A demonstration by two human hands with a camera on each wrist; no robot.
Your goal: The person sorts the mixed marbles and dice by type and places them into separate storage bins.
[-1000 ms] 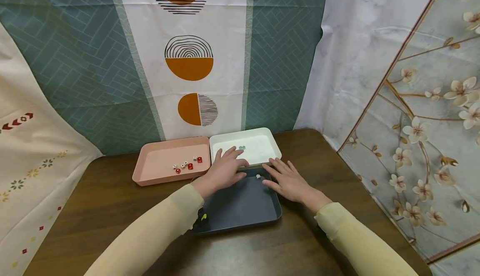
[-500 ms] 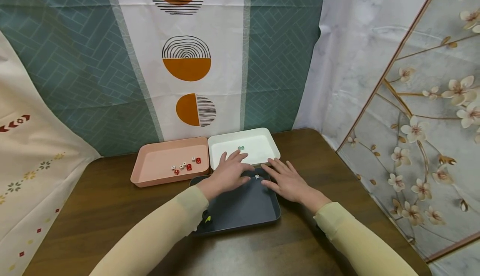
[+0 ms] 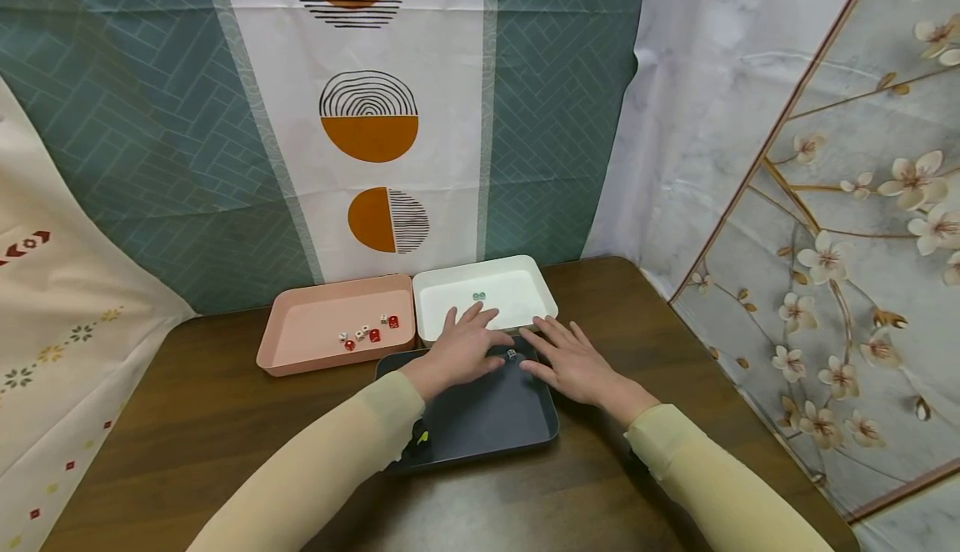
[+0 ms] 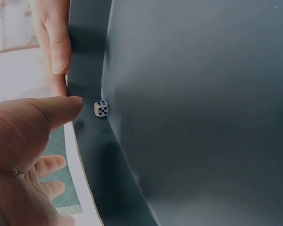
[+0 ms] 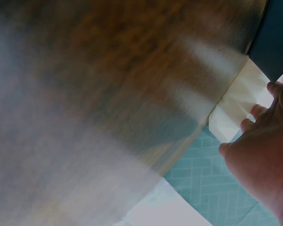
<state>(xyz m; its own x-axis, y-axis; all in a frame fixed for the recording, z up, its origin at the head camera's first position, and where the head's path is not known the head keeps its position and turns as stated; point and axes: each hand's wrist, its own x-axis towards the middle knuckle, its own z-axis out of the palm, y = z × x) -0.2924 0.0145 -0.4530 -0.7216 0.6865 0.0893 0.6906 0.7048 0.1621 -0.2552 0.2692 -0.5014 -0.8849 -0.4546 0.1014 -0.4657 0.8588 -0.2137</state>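
A white die with dark pips lies in the dark grey tray, by its far wall. My left hand is spread over the tray's far left part. Its thumb tip is close to the die in the left wrist view, with a gap between them. On the die's other side my right hand extends over the tray's far right corner, fingers spread. Neither hand holds anything. The right wrist view shows the right hand only from the side, beside a corner of the dark tray.
Behind, at left, a pink tray contains several red and white dice. Beside it a white tray contains two small pale green pieces. All stand on a brown wooden table, with hanging cloths behind.
My left hand has shifted slightly to the right, closer to the die. The right hand has stayed about where it was, and the head view has turned a little.
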